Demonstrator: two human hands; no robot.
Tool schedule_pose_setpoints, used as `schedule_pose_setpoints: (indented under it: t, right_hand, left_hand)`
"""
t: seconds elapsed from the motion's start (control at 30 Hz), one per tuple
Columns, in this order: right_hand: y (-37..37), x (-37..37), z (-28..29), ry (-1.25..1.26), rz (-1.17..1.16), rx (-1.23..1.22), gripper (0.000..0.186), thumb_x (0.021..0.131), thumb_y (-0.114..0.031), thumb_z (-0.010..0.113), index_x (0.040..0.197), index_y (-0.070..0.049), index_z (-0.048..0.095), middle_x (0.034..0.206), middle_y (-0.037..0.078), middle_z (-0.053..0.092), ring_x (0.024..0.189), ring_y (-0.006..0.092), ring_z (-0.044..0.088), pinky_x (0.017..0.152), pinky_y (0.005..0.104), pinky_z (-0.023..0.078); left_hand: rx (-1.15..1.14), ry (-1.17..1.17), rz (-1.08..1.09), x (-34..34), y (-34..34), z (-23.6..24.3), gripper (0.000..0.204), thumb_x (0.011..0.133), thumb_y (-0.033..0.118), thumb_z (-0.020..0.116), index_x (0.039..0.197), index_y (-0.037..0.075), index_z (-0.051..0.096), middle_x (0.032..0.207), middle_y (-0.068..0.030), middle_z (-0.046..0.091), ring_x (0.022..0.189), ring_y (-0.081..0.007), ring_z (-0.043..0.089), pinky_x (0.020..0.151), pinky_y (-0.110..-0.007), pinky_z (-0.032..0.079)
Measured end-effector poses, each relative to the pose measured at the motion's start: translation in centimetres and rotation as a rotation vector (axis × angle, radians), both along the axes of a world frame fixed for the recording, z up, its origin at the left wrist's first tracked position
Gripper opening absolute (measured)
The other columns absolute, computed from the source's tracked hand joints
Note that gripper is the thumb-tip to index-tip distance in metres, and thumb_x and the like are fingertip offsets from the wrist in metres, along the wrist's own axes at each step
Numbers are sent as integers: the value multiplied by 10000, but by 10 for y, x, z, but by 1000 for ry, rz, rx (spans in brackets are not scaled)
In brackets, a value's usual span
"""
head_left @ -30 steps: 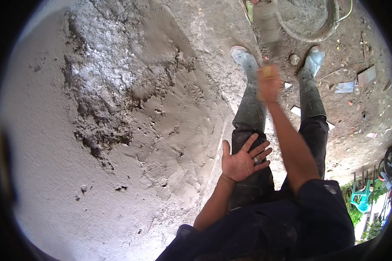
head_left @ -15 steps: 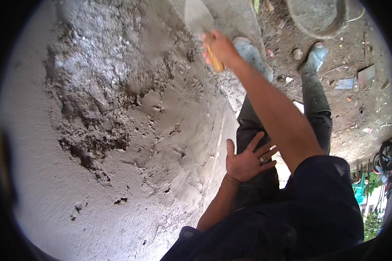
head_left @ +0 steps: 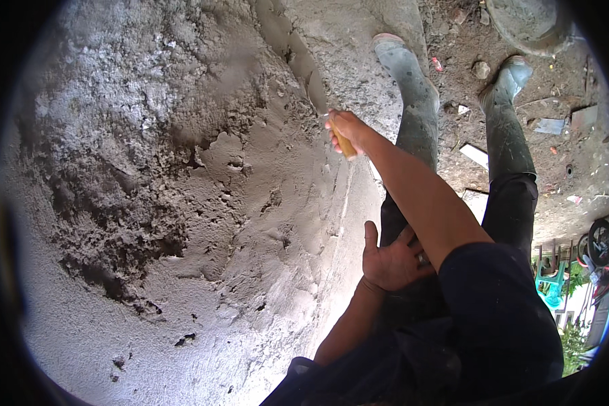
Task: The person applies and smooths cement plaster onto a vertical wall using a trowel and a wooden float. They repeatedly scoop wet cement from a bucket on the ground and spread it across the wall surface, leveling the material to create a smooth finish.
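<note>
My right hand [head_left: 350, 127] is closed on the yellow handle [head_left: 344, 145] of a trowel. Its grey blade [head_left: 316, 91] lies edge-on against the wall of wet grey plaster [head_left: 203, 203]. The hand is at the plaster's right edge, close to a smeared ridge. My left hand [head_left: 391, 258] rests flat on my left thigh with its fingers spread, holding nothing; there is a ring on one finger. Both my legs are in dark trousers and grey rubber boots [head_left: 407, 64].
A round basin [head_left: 529, 26] holding grey mortar stands on the dirt ground beyond my right boot [head_left: 509, 80]. Stones, tile scraps and litter [head_left: 476, 154] lie around my feet. The plaster is rough and pitted at left, smoother toward the right.
My right hand swung the trowel from the basin near my feet over to the wall, then slid down along the plaster's right side. My left hand stayed on my thigh.
</note>
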State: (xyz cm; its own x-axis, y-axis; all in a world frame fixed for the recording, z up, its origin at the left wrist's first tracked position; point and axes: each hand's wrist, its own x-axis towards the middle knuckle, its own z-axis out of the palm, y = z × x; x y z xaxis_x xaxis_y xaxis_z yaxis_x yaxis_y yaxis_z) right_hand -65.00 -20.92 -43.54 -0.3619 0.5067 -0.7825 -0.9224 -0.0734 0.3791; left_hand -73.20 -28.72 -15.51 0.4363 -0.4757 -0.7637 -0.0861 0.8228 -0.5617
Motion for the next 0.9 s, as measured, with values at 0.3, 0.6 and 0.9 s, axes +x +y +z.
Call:
schedule_pose_setpoints:
  t: [0.3, 0.6, 0.9]
  right_hand:
    - [34, 124, 89, -164, -246, 110, 385, 1127, -404, 411, 1102, -40, 532, 748, 50, 524, 519, 127, 474, 422, 299, 456]
    - [-96, 69, 21, -763, -147, 13, 448, 994, -366, 718, 1219, -8, 574, 911, 47, 657, 694, 105, 596, 592, 304, 515]
    - [-230, 150, -153, -1253, 981, -382, 501, 1043, -422, 532, 1344, -22, 553, 1183, 322, 695, 1124, 491, 668, 977, 557, 516]
  left_hand:
    - [15, -47, 2, 3, -3, -4, 1148, 840, 980, 152, 1683, 203, 204, 1703, -184, 286, 1549, -388, 295, 1258, -629, 160]
    - [40, 27, -137, 17, -13, 2, 1147, 835, 980, 148, 1700, 229, 93, 1737, -248, 89, 1604, -432, 100, 1260, -671, 87]
    - [29, -52, -29, 14, -5, 1, 1171, 818, 994, 152, 1698, 238, -8, 1742, -238, -25, 1613, -413, 9, 1268, -644, 43]
